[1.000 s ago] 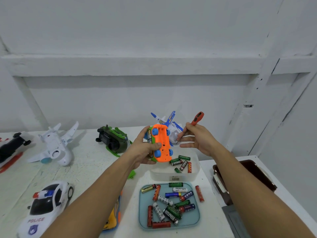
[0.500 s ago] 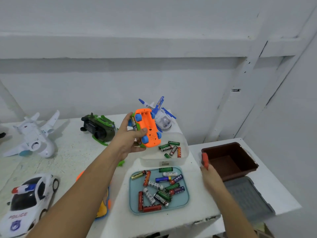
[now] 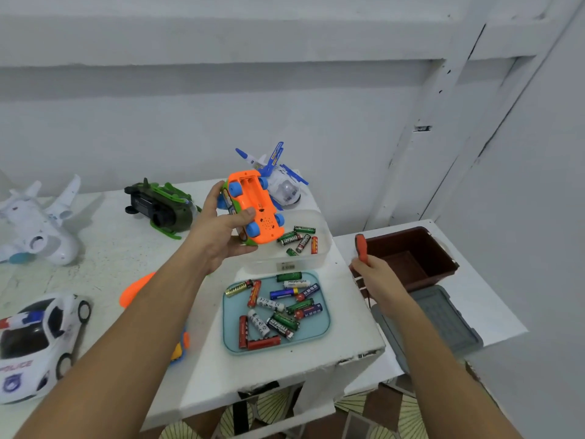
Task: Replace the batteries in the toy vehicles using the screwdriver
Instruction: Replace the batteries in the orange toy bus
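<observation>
My left hand (image 3: 218, 232) grips an orange toy car (image 3: 256, 205) with blue wheels, held belly-up above the table, its battery bay open. My right hand (image 3: 375, 277) holds the screwdriver (image 3: 361, 245) by its orange handle, low at the table's right edge beside the brown bin (image 3: 443, 258); the shaft is hidden by the hand. Below the car, a clear tub (image 3: 319, 258) holds a few batteries. A light blue tray (image 3: 321, 327) in front carries several loose batteries.
On the white table (image 3: 110, 264) lie a green toy helicopter (image 3: 158, 207), a white-blue plane (image 3: 278, 179), a white plane (image 3: 41, 229), a police car (image 3: 34, 340) and an orange toy (image 3: 136, 289) under my left arm. A grey lid (image 3: 443, 318) lies on the lower right table.
My right hand took the screwdriver away from the car, down and right to the brown bin. My left hand kept the car raised, tilting it a little.
</observation>
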Motion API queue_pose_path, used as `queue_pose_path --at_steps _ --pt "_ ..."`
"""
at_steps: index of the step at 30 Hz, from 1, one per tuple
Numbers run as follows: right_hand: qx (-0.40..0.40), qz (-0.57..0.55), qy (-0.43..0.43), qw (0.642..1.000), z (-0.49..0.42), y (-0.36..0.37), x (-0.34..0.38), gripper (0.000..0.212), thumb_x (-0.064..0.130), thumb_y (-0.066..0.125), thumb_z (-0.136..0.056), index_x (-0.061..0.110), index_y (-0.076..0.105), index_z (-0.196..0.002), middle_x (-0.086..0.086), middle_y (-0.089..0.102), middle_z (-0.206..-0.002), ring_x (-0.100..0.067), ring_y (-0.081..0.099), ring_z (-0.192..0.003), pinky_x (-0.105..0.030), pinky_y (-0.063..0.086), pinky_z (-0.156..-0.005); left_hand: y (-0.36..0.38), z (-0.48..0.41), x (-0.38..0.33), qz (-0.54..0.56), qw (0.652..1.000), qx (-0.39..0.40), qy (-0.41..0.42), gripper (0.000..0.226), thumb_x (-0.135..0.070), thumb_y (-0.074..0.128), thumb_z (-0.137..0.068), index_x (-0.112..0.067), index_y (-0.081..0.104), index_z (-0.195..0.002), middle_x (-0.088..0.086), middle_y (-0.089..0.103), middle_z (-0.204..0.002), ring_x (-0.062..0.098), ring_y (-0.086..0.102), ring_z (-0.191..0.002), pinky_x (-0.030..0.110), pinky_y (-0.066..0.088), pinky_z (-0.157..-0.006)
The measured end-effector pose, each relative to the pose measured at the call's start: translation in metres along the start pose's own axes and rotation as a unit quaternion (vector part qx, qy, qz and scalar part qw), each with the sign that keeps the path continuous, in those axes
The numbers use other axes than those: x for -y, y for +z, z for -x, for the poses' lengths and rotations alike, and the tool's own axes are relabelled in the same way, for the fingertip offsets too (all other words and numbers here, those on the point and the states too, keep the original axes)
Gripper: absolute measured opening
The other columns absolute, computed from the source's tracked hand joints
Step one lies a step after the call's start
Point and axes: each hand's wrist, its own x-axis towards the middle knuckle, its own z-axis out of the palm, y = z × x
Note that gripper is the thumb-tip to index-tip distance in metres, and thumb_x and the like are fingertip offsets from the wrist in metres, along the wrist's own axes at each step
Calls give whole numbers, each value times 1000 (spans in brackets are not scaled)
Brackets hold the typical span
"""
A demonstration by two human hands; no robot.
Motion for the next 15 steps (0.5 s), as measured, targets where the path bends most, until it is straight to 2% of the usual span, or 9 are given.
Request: queue_pose_path --at_steps 2,4,7,11,15 --pt "18 12 0 1000 -1 -3 5 24 23 45 -101 4 60 -96 -9 58 -82 -19 53 -66 -29 46 -56 1 2 5 11 1000 -7 1 63 -6 68 -89 -47 43 -130 -13 53 -119 40 66 -102 53 58 -75" --pt "29 36 -7 999 -2 -6 10 23 22 47 -100 3 60 -101 -9 58 -82 -18 55 -65 -27 48 -55 4 5 8 19 1000 -12 3 67 -7 68 -90 -46 41 -137 -10 53 -125 40 67 -101 51 59 -73" --pt "25 63 -22 997 -7 -8 12 19 21 50 -99 5 60 -99 -9 59 -82 -18 56 -64 -27 50 -54 9 11 13 23 999 -17 17 70 -8 67 -91 -46 38 -142 -9 54 -127 39 69 -99 47 61 -69" --pt "33 51 -23 998 -9 -11 6 16 20 53 -98 9 61 -91 -8 59 -79 -18 55 -64 -26 52 -56 15 18 23 41 999 -26 25 70 -12 67 -91 -46 36 -144 -8 55 -129 38 69 -98 50 59 -76" --pt "29 38 -49 998 -6 -15 2 16 15 56 -95 2 63 -88 -8 53 -71 -17 50 -60 -26 49 -53 23 27 32 56 997 -38 27 71 -13 64 -93 -46 31 -147 -9 57 -122 38 68 -100 50 58 -79"
